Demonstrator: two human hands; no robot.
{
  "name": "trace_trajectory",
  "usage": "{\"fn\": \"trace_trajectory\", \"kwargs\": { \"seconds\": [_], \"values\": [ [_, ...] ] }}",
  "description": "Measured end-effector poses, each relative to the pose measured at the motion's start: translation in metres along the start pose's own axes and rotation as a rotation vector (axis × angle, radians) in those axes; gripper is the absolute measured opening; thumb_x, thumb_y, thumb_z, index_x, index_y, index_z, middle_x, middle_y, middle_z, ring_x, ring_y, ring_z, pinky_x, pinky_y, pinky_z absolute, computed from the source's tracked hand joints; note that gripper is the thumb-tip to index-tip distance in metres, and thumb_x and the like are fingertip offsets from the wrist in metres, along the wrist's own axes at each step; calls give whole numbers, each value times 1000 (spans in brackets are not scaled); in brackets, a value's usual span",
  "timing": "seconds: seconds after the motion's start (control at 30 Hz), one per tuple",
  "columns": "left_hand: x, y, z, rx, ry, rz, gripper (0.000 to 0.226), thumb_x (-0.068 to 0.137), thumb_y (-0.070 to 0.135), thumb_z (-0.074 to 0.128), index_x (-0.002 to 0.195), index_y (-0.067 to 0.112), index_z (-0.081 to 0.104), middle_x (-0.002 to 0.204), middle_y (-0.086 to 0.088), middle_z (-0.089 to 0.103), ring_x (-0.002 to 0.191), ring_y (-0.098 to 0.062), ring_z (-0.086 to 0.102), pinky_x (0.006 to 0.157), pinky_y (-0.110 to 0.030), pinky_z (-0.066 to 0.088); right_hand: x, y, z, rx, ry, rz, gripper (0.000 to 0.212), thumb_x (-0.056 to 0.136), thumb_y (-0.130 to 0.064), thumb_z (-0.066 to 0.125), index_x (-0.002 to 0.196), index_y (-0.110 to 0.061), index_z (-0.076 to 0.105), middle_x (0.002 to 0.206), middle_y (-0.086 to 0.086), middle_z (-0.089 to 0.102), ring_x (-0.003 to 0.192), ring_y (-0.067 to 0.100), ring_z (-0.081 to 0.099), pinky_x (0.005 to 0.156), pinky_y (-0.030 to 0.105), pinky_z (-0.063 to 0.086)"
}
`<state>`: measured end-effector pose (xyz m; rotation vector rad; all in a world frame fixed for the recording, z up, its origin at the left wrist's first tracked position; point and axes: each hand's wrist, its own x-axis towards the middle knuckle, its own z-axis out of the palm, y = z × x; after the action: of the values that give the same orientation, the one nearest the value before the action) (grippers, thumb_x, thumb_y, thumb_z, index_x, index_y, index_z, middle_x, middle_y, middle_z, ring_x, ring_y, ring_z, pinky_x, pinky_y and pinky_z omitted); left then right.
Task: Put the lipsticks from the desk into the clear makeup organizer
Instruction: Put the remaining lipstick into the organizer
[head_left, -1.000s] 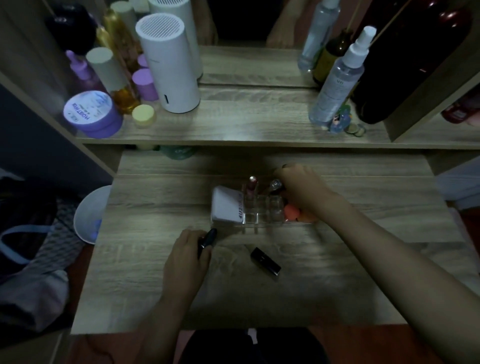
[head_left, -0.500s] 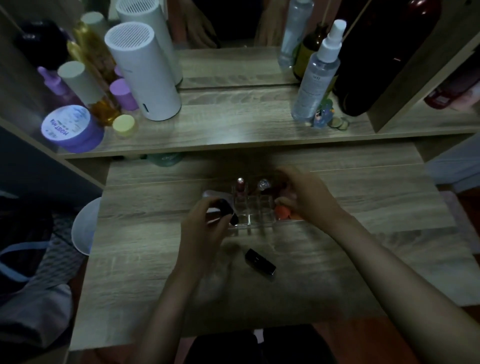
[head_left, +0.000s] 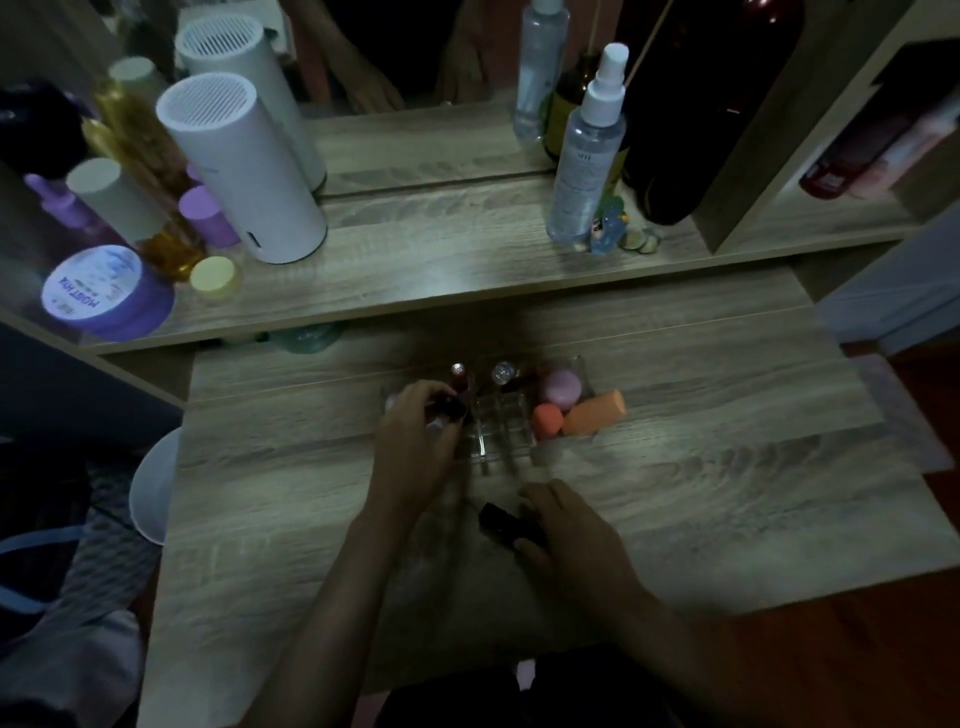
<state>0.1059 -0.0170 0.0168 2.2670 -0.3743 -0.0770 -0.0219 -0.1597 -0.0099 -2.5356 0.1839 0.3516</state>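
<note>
The clear makeup organizer (head_left: 501, 431) stands mid-desk. Two lipsticks stand upright in its back slots, one red-capped (head_left: 458, 378) and one silver-topped (head_left: 504, 374). My left hand (head_left: 415, 447) grips a dark lipstick (head_left: 451, 408) over the organizer's left slots. In front of the organizer, my right hand (head_left: 569, 535) has its fingers around a black lipstick (head_left: 501, 522) that lies on the desk. Its right compartment holds a pink puff (head_left: 560, 388) and two orange sponges (head_left: 595, 414).
A raised shelf behind the desk carries a white cylinder (head_left: 244, 171), a purple jar (head_left: 101, 293), several bottles, a spray bottle (head_left: 587, 150) and a dark bottle (head_left: 691, 104). A mirror stands behind. A white bowl-like object (head_left: 153, 488) sits off the desk's left edge.
My left hand carried the dark lipstick from the desk up to the organizer's left slots. My right hand left the organizer and came down onto the black lipstick on the desk.
</note>
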Motion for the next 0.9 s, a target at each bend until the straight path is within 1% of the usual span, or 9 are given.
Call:
{"fn": "trace_trajectory", "kwargs": {
  "seconds": [0.07, 0.2, 0.33, 0.4, 0.47, 0.57, 0.63, 0.77, 0.9],
  "values": [
    [0, -2, 1, 36, -23, 1, 21, 76, 1, 65, 96, 5, 63, 97, -11, 67, 90, -23, 61, 92, -56, 46, 0, 2, 3, -37, -3, -19, 31, 82, -28, 58, 111, -19, 51, 115, 1, 50, 101, 19, 52, 79, 28, 41],
    [-1, -4, 6, 65, -63, 6, 22, 77, 1, 61, 98, 7, 63, 100, -11, 67, 92, -25, 62, 100, -46, 39, 1, 3, -1, 0, 28, -43, 20, 82, -23, 59, 101, -15, 57, 109, 4, 55, 98, 20, 54, 78, 31, 43],
    [-2, -6, 8, 54, -93, -23, 25, 78, 2, 60, 103, 9, 61, 103, -9, 64, 96, -21, 59, 90, -43, 49, 12, -6, -27, 166, 149, -79, 19, 81, -18, 65, 100, -17, 64, 100, 4, 66, 92, 18, 60, 76, 30, 48],
    [-1, -5, 9, 72, -100, -26, 25, 79, 4, 60, 104, 9, 60, 104, -9, 64, 96, -22, 58, 89, -40, 50, 22, -14, -44, 185, 259, -104, 23, 77, -11, 70, 100, -14, 66, 97, 7, 69, 87, 18, 61, 72, 24, 44],
    [1, -4, 10, 96, -102, -35, 25, 80, 6, 60, 104, 8, 60, 104, -10, 63, 96, -23, 59, 91, -40, 49, 34, -22, -58, 171, 311, -120, 24, 75, -6, 72, 98, -10, 65, 94, 10, 69, 84, 19, 62, 69, 27, 46],
    [0, -1, 11, 114, -67, -42, 23, 80, 9, 62, 103, 9, 60, 104, -9, 63, 94, -22, 60, 99, -39, 39, 52, -33, -72, 104, 300, -174, 21, 78, -2, 66, 97, -8, 62, 97, 10, 65, 89, 22, 59, 71, 32, 51],
    [-1, 2, 9, 92, -43, -26, 24, 80, 10, 63, 104, 8, 61, 105, -9, 63, 93, -23, 60, 100, -42, 41, 61, -36, -73, -22, 276, -231, 23, 82, 0, 60, 103, -7, 61, 102, 11, 64, 93, 26, 57, 77, 35, 49],
    [-1, 8, 0, 36, -6, 40, 21, 80, 7, 64, 101, 5, 63, 101, -14, 64, 91, -25, 60, 89, -54, 48, 70, -40, -67, -216, 245, -300, 33, 83, 5, 54, 113, -7, 57, 107, 12, 62, 93, 27, 59, 77, 39, 49],
    [-1, 15, -8, 24, 53, 147, 21, 79, 3, 60, 99, 5, 64, 99, -15, 64, 91, -27, 61, 80, -50, 52, 76, -39, -64, -310, 205, -328, 26, 81, 5, 53, 103, -6, 60, 103, 12, 62, 88, 28, 60, 70, 40, 49]
  ]
}}
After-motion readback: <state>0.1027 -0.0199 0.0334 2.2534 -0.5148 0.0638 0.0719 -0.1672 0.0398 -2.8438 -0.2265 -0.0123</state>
